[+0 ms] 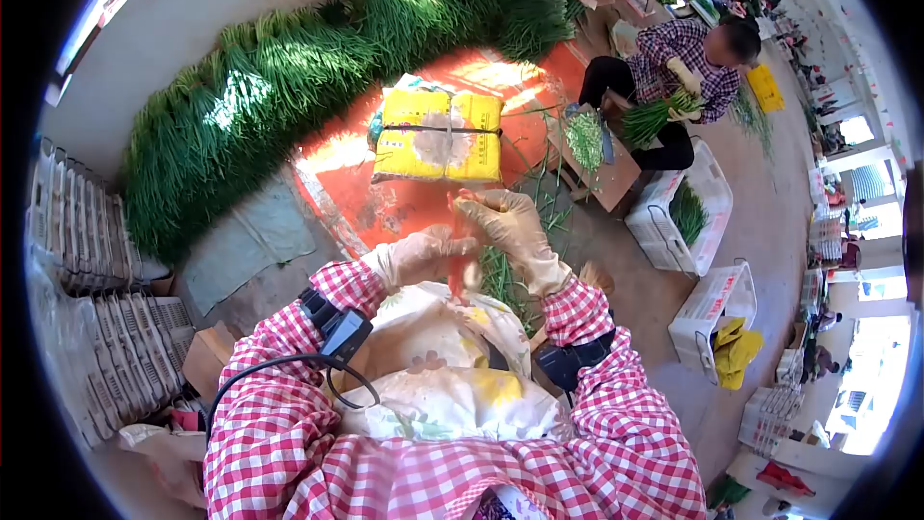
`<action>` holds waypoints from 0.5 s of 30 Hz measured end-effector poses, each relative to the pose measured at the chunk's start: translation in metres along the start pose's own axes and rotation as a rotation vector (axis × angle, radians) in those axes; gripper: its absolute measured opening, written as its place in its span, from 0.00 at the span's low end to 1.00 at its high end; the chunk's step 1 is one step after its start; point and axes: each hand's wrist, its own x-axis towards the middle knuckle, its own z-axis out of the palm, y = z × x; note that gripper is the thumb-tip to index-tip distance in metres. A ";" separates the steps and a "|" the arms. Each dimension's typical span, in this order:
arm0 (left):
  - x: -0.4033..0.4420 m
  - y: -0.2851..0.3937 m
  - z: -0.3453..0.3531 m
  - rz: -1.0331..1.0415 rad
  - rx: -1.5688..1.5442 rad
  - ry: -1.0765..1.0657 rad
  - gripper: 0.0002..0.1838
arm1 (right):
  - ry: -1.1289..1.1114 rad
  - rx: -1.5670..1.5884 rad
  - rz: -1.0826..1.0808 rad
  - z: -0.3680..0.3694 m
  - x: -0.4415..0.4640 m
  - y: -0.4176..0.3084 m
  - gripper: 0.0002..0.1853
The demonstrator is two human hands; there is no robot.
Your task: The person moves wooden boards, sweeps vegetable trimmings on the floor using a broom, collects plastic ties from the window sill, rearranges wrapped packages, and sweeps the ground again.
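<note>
1. the right hand [510, 231], in a pale glove, is raised in front of the body with its fingertips pinched together on the upper end of some red strands [456, 279].
2. the red strands hang down between the two hands, over the top of the pale, flower-patterned apron [443, 366]; they are blurred, so they may be thin ties or strips.
3. the left hand [423, 252], also gloved, is held just beside the strands with its fingers pointing towards them; blur hides whether its fingertips grip anything, so i cannot tell.
4. beyond the hands, a yellow package [438, 140] bound with dark straps rests on the orange-red surface [385, 217].
5. long green stalks [260, 87] are heaped along the wall, and loose stalks [500, 279] lie beneath and beside the right hand.
6. to the right, a seated person [688, 58] in a checked shirt holds a green bunch [654, 120], near a white crate [707, 231] with greens inside.
</note>
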 end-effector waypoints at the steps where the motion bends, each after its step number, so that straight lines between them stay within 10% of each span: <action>1: -0.003 -0.001 0.004 -0.004 0.063 -0.049 0.16 | -0.048 0.021 -0.011 0.001 -0.005 -0.004 0.09; 9: -0.049 -0.003 0.017 0.194 0.457 0.093 0.16 | -0.411 -0.218 -0.045 -0.030 -0.030 0.011 0.22; 10: -0.020 -0.039 -0.061 0.434 1.013 0.122 0.13 | -0.472 -0.238 -0.186 -0.016 -0.037 0.011 0.23; 11: -0.059 -0.004 0.016 0.814 1.784 0.075 0.12 | -0.455 -0.276 -0.090 -0.008 -0.042 0.019 0.23; 15: -0.059 -0.024 0.015 0.102 0.727 0.299 0.14 | -0.462 -0.747 -0.221 0.018 -0.066 -0.005 0.22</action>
